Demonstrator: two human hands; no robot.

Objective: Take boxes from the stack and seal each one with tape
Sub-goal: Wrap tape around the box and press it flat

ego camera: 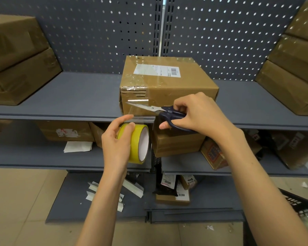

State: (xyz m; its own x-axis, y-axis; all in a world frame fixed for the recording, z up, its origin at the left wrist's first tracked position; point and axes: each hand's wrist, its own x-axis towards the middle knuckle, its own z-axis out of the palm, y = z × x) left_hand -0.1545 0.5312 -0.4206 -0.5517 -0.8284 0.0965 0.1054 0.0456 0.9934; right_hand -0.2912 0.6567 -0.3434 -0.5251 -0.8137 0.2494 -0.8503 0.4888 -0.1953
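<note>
Grey metal shelving, three tiers. Landmark: labelled cardboard box (167, 82) on the top shelf (78, 98), at its front edge.

- Left of it: stack of boxes (16, 55).
- Right of it: second stack (295, 68).
- Middle shelf (34, 157), below it: several cartons, white paper (78, 146).
- Bottom shelf (69, 206), further below: paper strips (105, 196), small labelled parcels (174, 190).
</note>
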